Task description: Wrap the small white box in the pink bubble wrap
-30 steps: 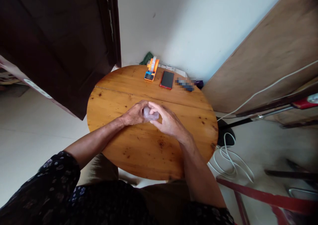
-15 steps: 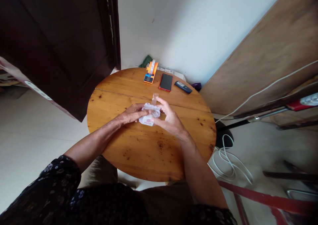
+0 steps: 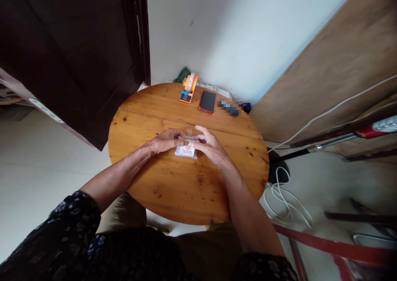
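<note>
A small clear plastic packet (image 3: 186,151) with a red printed mark is held low over the wooden table (image 3: 186,194). My left hand (image 3: 167,141) grips its left side, thumb laid along the upper edge. From the other side my right hand (image 3: 212,146) pinches the packet between thumb and bent fingers, while the index finger sticks out free of it. A short piece of clear tape (image 3: 190,132) shows just behind the packet's top edge. Fingers hide part of that edge, and whether the tape is stuck down I cannot tell.
At the back of the table stand an orange and blue tape dispenser (image 3: 188,89), a red-edged phone (image 3: 207,101) and a pixelated dark object (image 3: 228,108). A white wall rises behind. White cable (image 3: 287,206) lies coiled on the floor at right, near a dark door's opposite side.
The packet has turned so its printed face shows more, and its top is folded over. The tape strip has come down behind it. My right index finger has left the strip.
</note>
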